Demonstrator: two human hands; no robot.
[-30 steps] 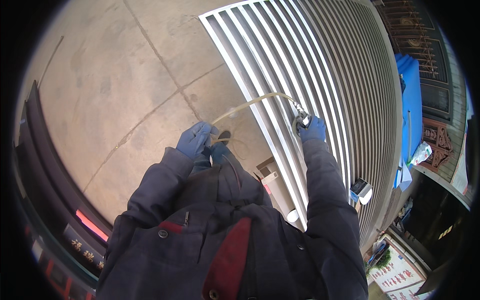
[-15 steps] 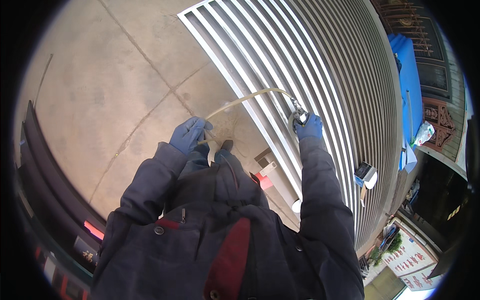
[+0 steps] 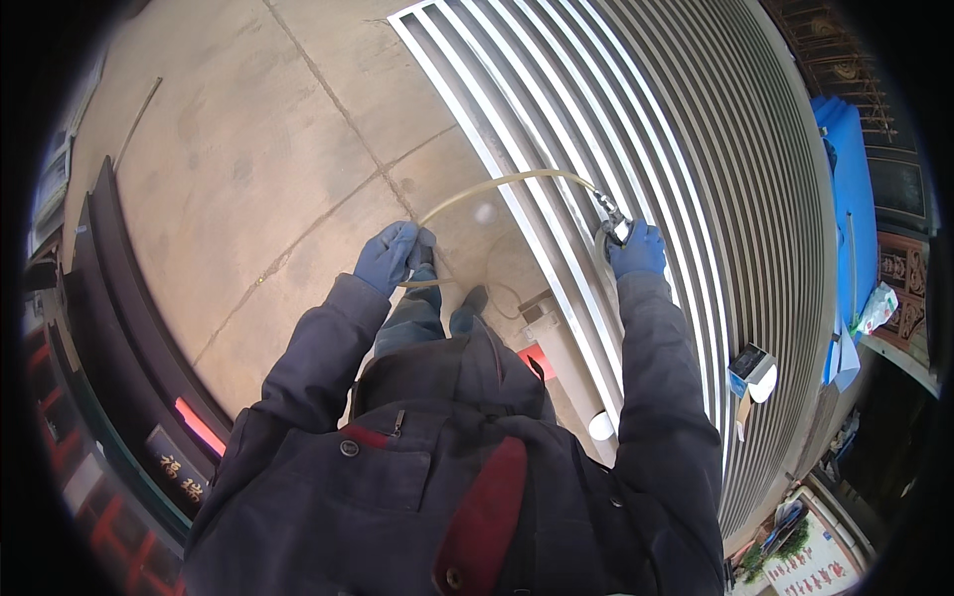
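My left hand (image 3: 389, 258), in a blue glove, is closed around a pale, translucent air hose (image 3: 502, 183). From there the hose arches to the right and joins a metal fitting on a small, shiny air tool (image 3: 620, 230). My right hand (image 3: 638, 250), also gloved in blue, grips this tool over the slatted metal panel (image 3: 527, 109). A rounded part shows at the tool's left side, but its working face is hidden. More hose hangs below my left hand toward the floor beside my feet.
Long parallel slats fill the right side. An open small box (image 3: 752, 372) rests on them, with a blue sheet (image 3: 851, 199) beyond. Dark long profiles (image 3: 129, 288) lie at the left. A white round object (image 3: 601, 425) sits by the panel's near edge. Jointed concrete floor (image 3: 298, 149) spreads ahead.
The whole view has shifted, so the panel and both hands appear farther right. One of my legs has moved forward beneath my left hand. Both hands keep their hold on hose and tool.
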